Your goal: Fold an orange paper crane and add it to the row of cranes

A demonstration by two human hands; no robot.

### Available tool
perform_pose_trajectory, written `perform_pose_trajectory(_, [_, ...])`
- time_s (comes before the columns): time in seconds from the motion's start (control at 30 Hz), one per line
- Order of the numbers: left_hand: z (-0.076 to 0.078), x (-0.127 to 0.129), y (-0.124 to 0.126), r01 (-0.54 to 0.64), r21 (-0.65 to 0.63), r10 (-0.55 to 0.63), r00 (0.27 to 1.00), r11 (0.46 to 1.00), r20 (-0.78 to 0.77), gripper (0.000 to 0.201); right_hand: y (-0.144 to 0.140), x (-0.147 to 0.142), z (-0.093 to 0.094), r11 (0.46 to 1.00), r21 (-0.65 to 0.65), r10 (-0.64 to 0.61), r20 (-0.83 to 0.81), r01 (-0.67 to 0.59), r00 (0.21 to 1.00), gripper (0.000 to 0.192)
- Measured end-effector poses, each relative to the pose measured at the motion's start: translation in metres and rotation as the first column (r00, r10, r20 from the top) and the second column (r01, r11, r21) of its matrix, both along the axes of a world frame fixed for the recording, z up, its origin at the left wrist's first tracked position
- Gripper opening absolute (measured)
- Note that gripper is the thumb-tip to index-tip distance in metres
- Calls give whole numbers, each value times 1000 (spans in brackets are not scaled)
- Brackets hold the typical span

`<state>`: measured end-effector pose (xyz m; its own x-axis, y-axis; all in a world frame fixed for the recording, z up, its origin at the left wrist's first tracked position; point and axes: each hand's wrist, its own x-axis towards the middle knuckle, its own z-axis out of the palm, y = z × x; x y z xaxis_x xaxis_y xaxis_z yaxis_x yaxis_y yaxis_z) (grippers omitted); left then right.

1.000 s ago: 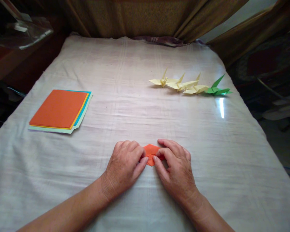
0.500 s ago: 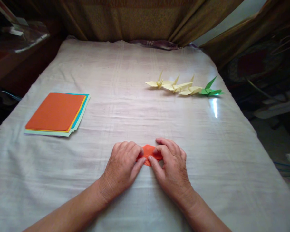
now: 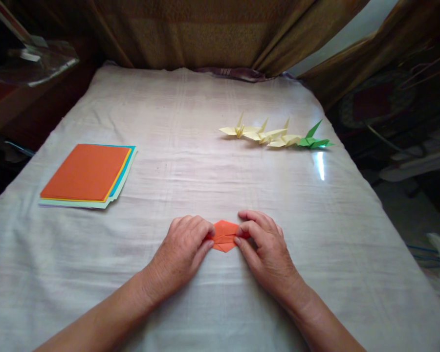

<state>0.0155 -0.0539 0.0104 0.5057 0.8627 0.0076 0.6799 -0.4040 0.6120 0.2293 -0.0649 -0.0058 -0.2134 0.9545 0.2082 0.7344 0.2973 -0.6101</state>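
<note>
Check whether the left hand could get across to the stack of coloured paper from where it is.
Probably yes. The left hand rests on the orange fold, and only bare cloth lies between it and the paper stack on its own side.

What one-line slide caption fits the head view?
Both hands, left hand and right hand, press a folded orange paper flat on the white cloth.

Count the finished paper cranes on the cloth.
4, in a row at far right: three pale yellow cranes overlapping, then one green crane at the right end. Overlap could hide another.
</note>
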Motion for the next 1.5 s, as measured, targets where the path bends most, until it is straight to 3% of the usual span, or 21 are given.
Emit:
perform_pose_trajectory(0.2, [1,-7,3,41,-3,-41,998,999,44,8,1,6,-4,998,54,43,-11,-42,999,10])
perform_pose_trajectory(0.33, [2,-8,2,38,37,-41,997,999,65,11,-1,5,-7,993,113,41,10,-42,999,26])
perform_pose_trajectory(0.47, [5,-4,-7,0,231,0,1000,973,-1,14,-3,2,-9,985,173,19,46,-27,999,27])
perform_pose_trajectory(0.53, [5,0,-14,59,349,-41,997,935,-58,22,-4,1,-9,980,197,1,62,-13,998,25])
perform_pose_trajectory(0.63, [5,5,-21,139,419,-99,988,897,-116,25,-5,1,-8,972,233,-36,86,15,996,21])
perform_pose_trajectory(0.9, [0,1,-13,66,403,5,985,913,-173,19,-9,3,-1,974,222,-76,155,40,985,9])
perform_pose_trajectory(1.3, [-1,5,-6,-30,390,88,987,920,-132,36,-14,-5,4,956,196,213,43,-217,976,11])
perform_pose_trajectory(1.37, [-2,5,-6,-39,403,91,989,914,-112,41,-12,-5,1,962,208,179,9,-177,984,12])
perform_pose_trajectory(1.5, [-3,9,-9,-16,381,67,990,924,-122,45,-8,-3,-4,963,266,-30,2,28,1000,27])
